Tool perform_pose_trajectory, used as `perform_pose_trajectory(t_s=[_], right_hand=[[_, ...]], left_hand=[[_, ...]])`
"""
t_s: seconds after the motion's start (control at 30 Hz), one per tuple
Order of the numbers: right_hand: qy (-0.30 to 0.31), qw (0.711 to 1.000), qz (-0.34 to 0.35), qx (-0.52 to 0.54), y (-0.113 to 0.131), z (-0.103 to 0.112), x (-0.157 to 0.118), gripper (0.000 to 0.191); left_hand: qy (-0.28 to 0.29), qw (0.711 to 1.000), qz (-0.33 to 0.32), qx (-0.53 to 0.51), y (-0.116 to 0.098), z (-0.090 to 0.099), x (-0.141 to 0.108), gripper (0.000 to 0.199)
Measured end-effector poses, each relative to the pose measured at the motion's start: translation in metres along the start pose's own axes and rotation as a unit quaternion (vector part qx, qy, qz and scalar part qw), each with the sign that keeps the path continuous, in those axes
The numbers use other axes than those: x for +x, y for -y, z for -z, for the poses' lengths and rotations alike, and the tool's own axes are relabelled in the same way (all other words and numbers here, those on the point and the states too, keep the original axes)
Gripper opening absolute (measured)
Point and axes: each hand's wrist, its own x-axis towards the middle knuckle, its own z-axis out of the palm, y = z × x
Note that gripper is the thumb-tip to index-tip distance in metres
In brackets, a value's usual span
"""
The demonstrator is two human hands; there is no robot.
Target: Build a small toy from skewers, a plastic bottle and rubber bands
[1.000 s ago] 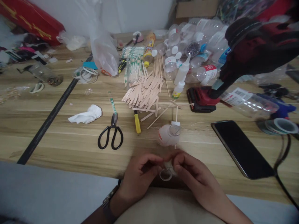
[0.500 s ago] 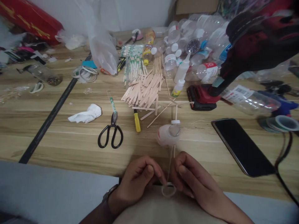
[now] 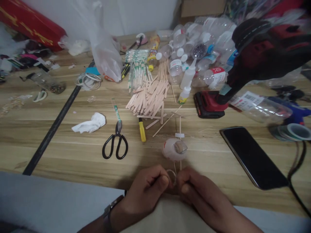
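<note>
Low in the middle of the view, my left hand (image 3: pixel 151 188) is closed, thumb and forefinger pinching a thin pale loop (image 3: pixel 174 173). A strand runs from the loop up towards a small clear plastic bottle (image 3: pixel 170 149) with a cut opening. Beside the loop, my right hand (image 3: pixel 200 194) is also closed; its fingertips are hidden, so what they pinch does not show. A thin wooden stick (image 3: pixel 180 164) passes from behind the right fingers towards the bottle. Beyond the bottle, a white cap (image 3: pixel 179 135) sits on a stick in line with it.
Black-handled scissors (image 3: pixel 117 142), a yellow screwdriver (image 3: pixel 142 131) and crumpled tissue (image 3: pixel 90 123) lie left. Wooden craft sticks (image 3: pixel 148 98) and glue bottles (image 3: pixel 185 94) are farther back. On the right are a phone (image 3: pixel 254 157), a red-black power tool (image 3: pixel 211 103) and plastic bottles (image 3: pixel 216 76).
The loop has risen from below my fingertips to between my hands, and its strand now hangs slacker. My left fingers have curled into a pinch. The view has shifted slightly.
</note>
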Motion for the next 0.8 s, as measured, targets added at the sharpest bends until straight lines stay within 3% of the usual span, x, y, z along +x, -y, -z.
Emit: perform_pose_trajectory(t_s=[0.13, 0.27, 0.37, 0.47, 0.6, 0.7, 0.8], right_hand=[[-0.008, 0.999, -0.011, -0.044, -0.001, -0.003, 0.0, 0.024], [-0.002, 0.999, -0.032, -0.037, -0.005, -0.006, -0.002, 0.027], [-0.005, 0.998, -0.058, 0.009, -0.006, -0.004, 0.002, 0.035], [0.005, 0.991, -0.074, 0.112, -0.004, -0.001, 0.007, 0.043], [0.039, 0.97, -0.079, 0.225, -0.004, -0.001, 0.012, 0.044], [0.058, 0.964, -0.072, 0.25, -0.007, -0.004, 0.011, 0.041], [0.066, 0.965, -0.064, 0.244, -0.008, -0.005, 0.011, 0.04]], left_hand=[[-0.003, 0.998, 0.007, 0.061, -0.006, -0.002, -0.001, 0.043], [-0.001, 0.996, 0.027, 0.083, -0.006, -0.005, -0.002, 0.039], [-0.004, 0.997, 0.026, 0.072, -0.003, -0.002, -0.001, 0.04], [-0.029, 0.998, -0.022, 0.05, 0.0, 0.004, 0.001, 0.045], [-0.028, 0.993, -0.09, -0.066, 0.002, 0.01, 0.001, 0.041], [0.014, 0.983, -0.067, -0.171, 0.007, 0.011, 0.002, 0.038], [0.01, 0.972, -0.02, -0.232, 0.014, 0.008, 0.003, 0.036]])
